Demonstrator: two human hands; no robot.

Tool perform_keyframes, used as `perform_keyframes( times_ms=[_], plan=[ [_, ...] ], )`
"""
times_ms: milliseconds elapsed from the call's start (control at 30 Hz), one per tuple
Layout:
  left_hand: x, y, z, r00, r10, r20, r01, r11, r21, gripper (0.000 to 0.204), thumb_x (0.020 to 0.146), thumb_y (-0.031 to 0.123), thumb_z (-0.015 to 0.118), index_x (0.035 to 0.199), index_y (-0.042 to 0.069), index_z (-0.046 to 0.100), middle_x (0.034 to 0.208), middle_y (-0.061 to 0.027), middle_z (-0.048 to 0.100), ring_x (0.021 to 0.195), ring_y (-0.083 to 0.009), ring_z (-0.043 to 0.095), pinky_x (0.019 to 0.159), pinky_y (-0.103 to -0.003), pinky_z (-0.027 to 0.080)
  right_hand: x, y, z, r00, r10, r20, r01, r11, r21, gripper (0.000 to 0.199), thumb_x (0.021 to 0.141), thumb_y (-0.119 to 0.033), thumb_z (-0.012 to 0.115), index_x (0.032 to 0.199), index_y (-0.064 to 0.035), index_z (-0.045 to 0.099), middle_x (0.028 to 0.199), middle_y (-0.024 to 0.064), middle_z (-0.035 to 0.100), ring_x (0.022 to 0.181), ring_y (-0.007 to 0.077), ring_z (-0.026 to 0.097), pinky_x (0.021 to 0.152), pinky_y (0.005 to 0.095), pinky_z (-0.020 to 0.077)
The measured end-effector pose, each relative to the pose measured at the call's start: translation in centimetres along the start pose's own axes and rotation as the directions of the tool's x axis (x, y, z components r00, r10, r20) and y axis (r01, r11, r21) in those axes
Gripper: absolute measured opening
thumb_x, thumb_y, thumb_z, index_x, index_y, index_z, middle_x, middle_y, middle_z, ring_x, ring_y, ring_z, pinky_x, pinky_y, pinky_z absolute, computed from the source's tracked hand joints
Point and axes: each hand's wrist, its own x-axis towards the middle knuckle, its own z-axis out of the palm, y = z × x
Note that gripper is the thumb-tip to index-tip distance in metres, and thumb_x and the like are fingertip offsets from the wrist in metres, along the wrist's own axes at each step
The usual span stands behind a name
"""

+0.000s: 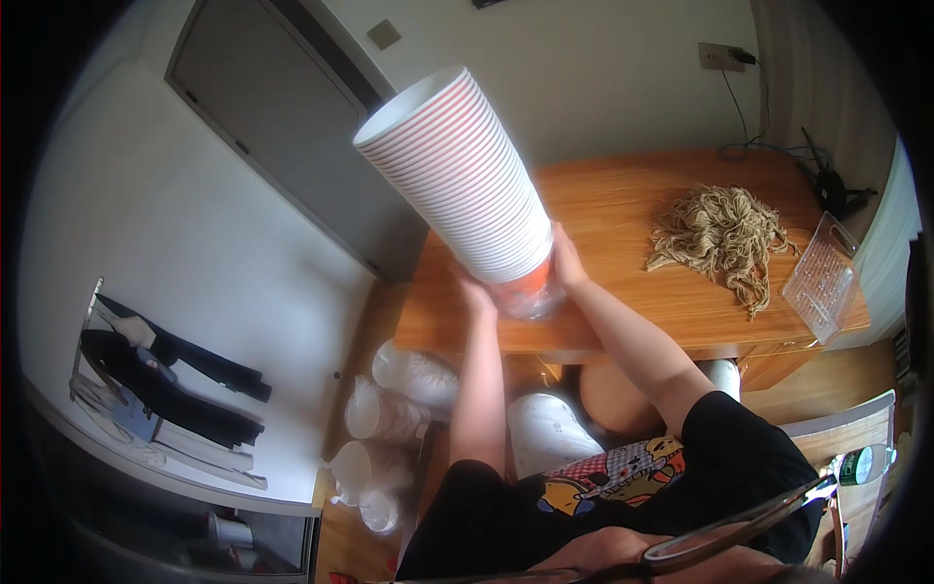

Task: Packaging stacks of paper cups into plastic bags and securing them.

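A tall stack of nested paper cups [462, 180] leans up and to the left above the table's near edge, its open rims at the upper end. The cups are white with thin reddish lines between the rims, and the lowest cup shows orange-red on its side. Crinkled transparent plastic [533, 305] lies around the stack's lower end. My left hand [475, 292] grips the lower end from the left, its fingers mostly hidden behind the cups. From the right, my right hand [566, 263] is pressed against the same end, also with most fingers out of sight.
The wooden table [603, 195] bears a heap of beige yarn [725, 238] and a transparent plastic tray [822, 277] on the right. A black device with cables [832, 190] sits behind. Several bagged cup stacks [375, 409] stand on the floor left. A bottle [861, 465] is at right.
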Motion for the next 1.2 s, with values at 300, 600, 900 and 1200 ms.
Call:
perform_keyframes(
  times_ms=[300, 600, 900, 1200],
  plan=[
    [0.7, 20.9, 9.6, 0.619, 0.712, 0.332, -0.76, 0.435, 0.483, 0.046, 0.096, 0.012, 0.052, 0.138, 0.001, 0.04, 0.145, -0.0133, 0.04, 0.137, -0.0247, 0.033, 0.114, -0.039, 0.023, -2.5, -1.6, -0.7, 0.734, -0.632, 0.248, 0.606, 0.445, -0.659, 0.09, 0.081, -0.051, 0.06, 0.149, -0.0063, 0.021, 0.153, 0.0247, 0.017, 0.14, 0.0428, 0.02, 0.113, 0.0525, 0.016],
    [3.6, 27.8, 13.3, 0.424, 0.46, 0.78, -0.851, -0.091, 0.517, 0.028, 0.095, 0.022, 0.05, 0.115, 0.006, 0.06, 0.113, -0.0137, 0.062, 0.108, -0.0306, 0.056, 0.097, -0.039, 0.04, -4.5, -0.7, 2.0, 0.589, -0.673, 0.447, 0.652, 0.07, -0.755, 0.084, 0.07, -0.057, 0.073, 0.139, -0.0187, 0.044, 0.15, 0.0204, 0.026, 0.138, 0.0398, 0.023, 0.11, 0.0585, 0.0135],
    [5.4, 29.0, 12.5, 0.655, 0.272, 0.705, -0.753, 0.309, 0.581, 0.027, 0.098, 0.024, 0.052, 0.093, 0.0, 0.062, 0.084, -0.009, 0.063, 0.079, -0.0168, 0.058, 0.073, -0.027, 0.045, -4.6, 0.4, 2.7, 0.643, -0.583, 0.496, 0.581, -0.049, -0.812, 0.071, 0.074, -0.033, 0.073, 0.139, -0.0334, 0.046, 0.148, 0.0151, 0.031, 0.136, 0.0368, 0.026, 0.109, 0.0614, 0.0157],
    [4.6, 29.6, 13.9, 0.594, 0.334, 0.732, -0.801, 0.165, 0.575, 0.026, 0.097, 0.023, 0.053, 0.092, 0.0, 0.062, 0.085, -0.0089, 0.063, 0.079, -0.0168, 0.058, 0.073, -0.028, 0.045, -4.8, 0.3, 3.0, 0.638, -0.605, 0.475, 0.568, -0.045, -0.821, 0.07, 0.073, -0.031, 0.073, 0.138, -0.0335, 0.046, 0.147, 0.0142, 0.033, 0.134, 0.0355, 0.029, 0.109, 0.0612, 0.0164]
  ],
)
